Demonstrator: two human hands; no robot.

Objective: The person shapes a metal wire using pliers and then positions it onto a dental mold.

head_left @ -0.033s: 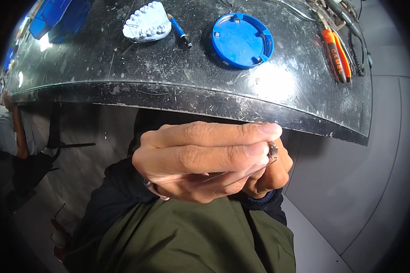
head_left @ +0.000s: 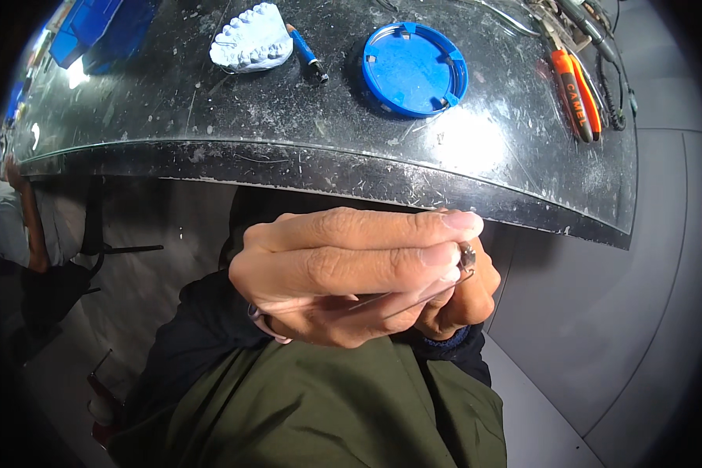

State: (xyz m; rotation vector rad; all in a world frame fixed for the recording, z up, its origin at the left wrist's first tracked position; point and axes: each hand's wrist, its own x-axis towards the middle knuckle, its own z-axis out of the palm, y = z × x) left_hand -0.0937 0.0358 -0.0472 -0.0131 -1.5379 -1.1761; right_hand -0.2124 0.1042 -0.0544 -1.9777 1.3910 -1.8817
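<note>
My left hand (head_left: 343, 269) is closed in front of my body, just below the bench edge, with its fingers pointing right. A thin metal wire (head_left: 421, 302) is pinched in its fingers and slants up to a small bent end. Partly behind it, my right hand (head_left: 476, 292) is curled and closed, with the two hands touching. Between the fingertips shows the dark shiny tip of a metal tool (head_left: 467, 256), next to the wire's bent end. The rest of that tool is hidden by my hands.
On the scratched dark bench (head_left: 312, 140) lie a white dental cast (head_left: 253, 39), a blue marker (head_left: 307, 51), a round blue dish (head_left: 415, 70) and orange-handled pliers (head_left: 576, 93). Blue bins (head_left: 93, 31) stand far left. Another person's arm (head_left: 33, 222) shows at the left.
</note>
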